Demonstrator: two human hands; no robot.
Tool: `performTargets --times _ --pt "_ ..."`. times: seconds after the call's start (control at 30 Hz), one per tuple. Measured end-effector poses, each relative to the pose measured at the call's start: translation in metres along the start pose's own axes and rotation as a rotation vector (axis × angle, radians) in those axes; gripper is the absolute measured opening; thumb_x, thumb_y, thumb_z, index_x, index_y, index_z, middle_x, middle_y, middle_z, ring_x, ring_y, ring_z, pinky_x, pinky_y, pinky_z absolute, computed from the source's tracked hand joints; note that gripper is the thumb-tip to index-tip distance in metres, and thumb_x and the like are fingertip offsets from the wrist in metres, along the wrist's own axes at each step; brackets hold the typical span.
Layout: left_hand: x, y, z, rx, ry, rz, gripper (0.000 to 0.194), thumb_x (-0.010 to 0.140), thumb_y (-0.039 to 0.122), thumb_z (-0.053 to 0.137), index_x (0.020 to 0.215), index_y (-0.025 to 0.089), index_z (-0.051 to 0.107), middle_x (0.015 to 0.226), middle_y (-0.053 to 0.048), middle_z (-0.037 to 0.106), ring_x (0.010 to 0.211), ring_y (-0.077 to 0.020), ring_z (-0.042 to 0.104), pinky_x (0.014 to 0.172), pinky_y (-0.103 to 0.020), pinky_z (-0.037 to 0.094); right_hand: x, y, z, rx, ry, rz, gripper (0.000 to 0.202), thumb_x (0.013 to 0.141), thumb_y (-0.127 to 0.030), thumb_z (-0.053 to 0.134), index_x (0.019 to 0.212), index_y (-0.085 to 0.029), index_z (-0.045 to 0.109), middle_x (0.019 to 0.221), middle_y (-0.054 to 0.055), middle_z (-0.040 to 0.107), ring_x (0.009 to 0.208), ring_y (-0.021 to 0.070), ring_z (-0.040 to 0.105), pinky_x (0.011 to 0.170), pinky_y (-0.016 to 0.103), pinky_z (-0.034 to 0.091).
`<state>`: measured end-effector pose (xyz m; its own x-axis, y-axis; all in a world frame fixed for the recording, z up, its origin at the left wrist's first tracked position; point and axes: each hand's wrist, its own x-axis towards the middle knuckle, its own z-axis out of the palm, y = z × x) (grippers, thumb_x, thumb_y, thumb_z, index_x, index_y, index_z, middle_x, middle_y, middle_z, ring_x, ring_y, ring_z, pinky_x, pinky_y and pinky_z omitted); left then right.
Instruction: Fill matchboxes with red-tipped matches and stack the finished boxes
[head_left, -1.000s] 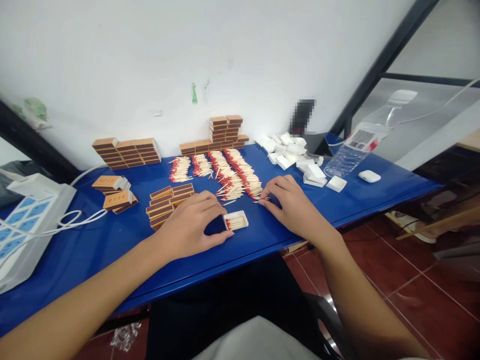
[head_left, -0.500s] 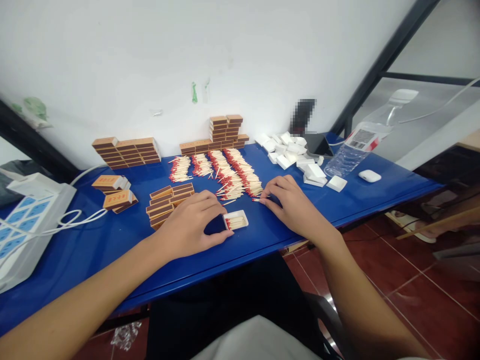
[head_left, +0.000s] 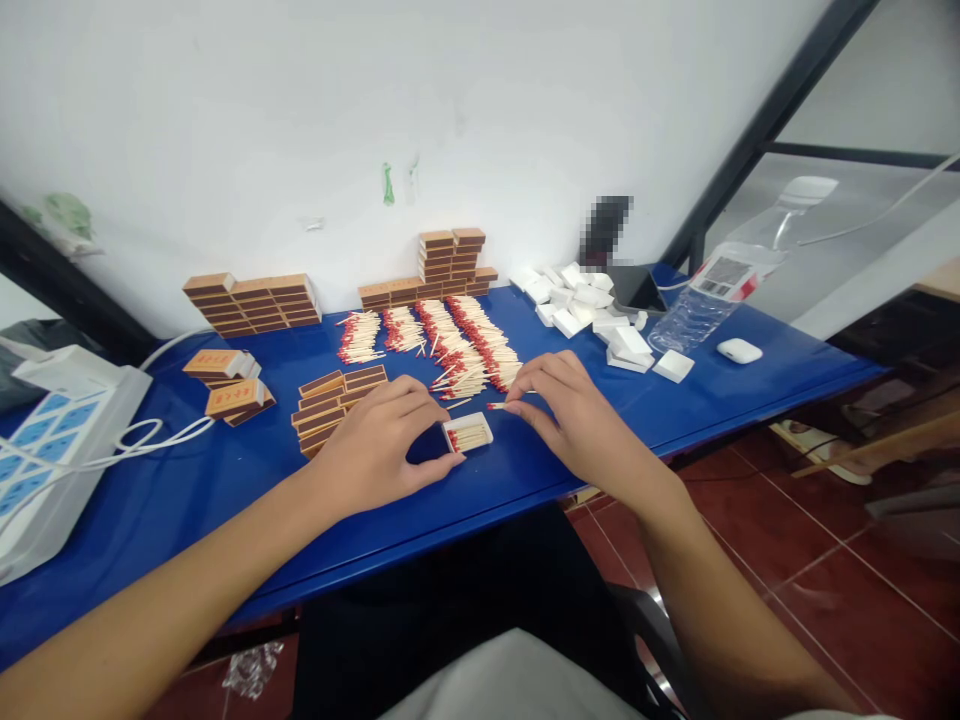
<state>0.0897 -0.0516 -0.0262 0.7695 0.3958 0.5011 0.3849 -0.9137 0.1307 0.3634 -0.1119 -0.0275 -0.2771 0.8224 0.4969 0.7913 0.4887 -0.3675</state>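
A white matchbox tray (head_left: 489, 424) with several red-headed matches (head_left: 469, 437) lying in it rests on the blue table. My left hand (head_left: 390, 435) grips the tray's left end between thumb and fingers. Just to the right, my right hand (head_left: 566, 405) is pinched on a match (head_left: 495, 406), its red head pointing left toward the tray; whether more than one is held I cannot tell. Beyond both hands lie rows of loose matches (head_left: 457, 350), heads mostly to the left. Matchbox sleeves (head_left: 334, 400) with brown sides are stacked beside my left hand.
Filled-looking stacks of matchboxes (head_left: 255, 305) line the wall, with more boxes (head_left: 232, 398) at left. A power strip (head_left: 90, 450) with white cables sits far left. White trays (head_left: 574, 300), a plastic bottle (head_left: 705, 290) and a white earbud case (head_left: 739, 350) are at right.
My right hand has moved slightly left from the end of the match rows, carrying the match closer to the tray. The tray, in my left hand, has shifted a little left and turned.
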Motion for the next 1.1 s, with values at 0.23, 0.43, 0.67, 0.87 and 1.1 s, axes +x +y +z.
performTargets --times 0.23,0.43,0.67,0.87,1.1 --pt "0.0 0.0 0.0 -0.012 -0.004 0.004 0.027 0.097 0.042 0.077 0.107 0.017 0.072 0.1 -0.008 0.077 0.107 -0.0284 0.07 0.093 -0.045 0.06 0.001 -0.027 0.01 0.036 -0.05 -0.044 0.008 0.108 -0.022 0.061 0.102 -0.024 0.065 0.112 0.011 0.069 0.114 0.0309 0.058 0.102 0.051 0.051" --pt "0.0 0.0 0.0 -0.037 -0.002 0.013 0.026 0.097 0.042 0.076 0.106 0.019 0.072 0.1 -0.008 0.077 0.108 -0.0289 0.07 0.091 -0.045 0.06 0.001 -0.028 0.012 -0.005 -0.051 -0.049 0.01 0.108 -0.022 0.06 0.102 -0.025 0.067 0.113 0.012 0.069 0.115 0.0319 0.059 0.1 0.051 0.052" --pt "0.0 0.0 0.0 -0.026 0.001 0.022 0.025 0.097 0.041 0.077 0.105 0.018 0.072 0.101 -0.009 0.077 0.107 -0.0287 0.07 0.092 -0.045 0.06 -0.003 -0.037 0.013 -0.028 -0.084 -0.076 0.013 0.11 -0.024 0.056 0.105 -0.024 0.069 0.121 0.013 0.068 0.117 0.0311 0.058 0.101 0.051 0.051" --pt "-0.001 -0.001 0.0 -0.018 0.011 0.024 0.026 0.097 0.04 0.077 0.108 0.017 0.071 0.101 -0.008 0.077 0.108 -0.028 0.07 0.093 -0.044 0.06 -0.002 -0.021 0.007 -0.013 -0.053 -0.095 0.014 0.109 -0.027 0.06 0.105 -0.024 0.073 0.124 0.012 0.069 0.121 0.0317 0.058 0.103 0.051 0.051" --pt "-0.001 0.0 0.0 -0.01 -0.011 0.011 0.027 0.098 0.042 0.076 0.108 0.018 0.072 0.101 -0.009 0.078 0.108 -0.0285 0.07 0.093 -0.045 0.061 -0.005 0.038 -0.01 -0.165 0.075 0.041 0.013 0.104 -0.028 0.066 0.111 -0.025 0.076 0.113 0.012 0.068 0.11 0.0339 0.058 0.103 0.057 0.05"
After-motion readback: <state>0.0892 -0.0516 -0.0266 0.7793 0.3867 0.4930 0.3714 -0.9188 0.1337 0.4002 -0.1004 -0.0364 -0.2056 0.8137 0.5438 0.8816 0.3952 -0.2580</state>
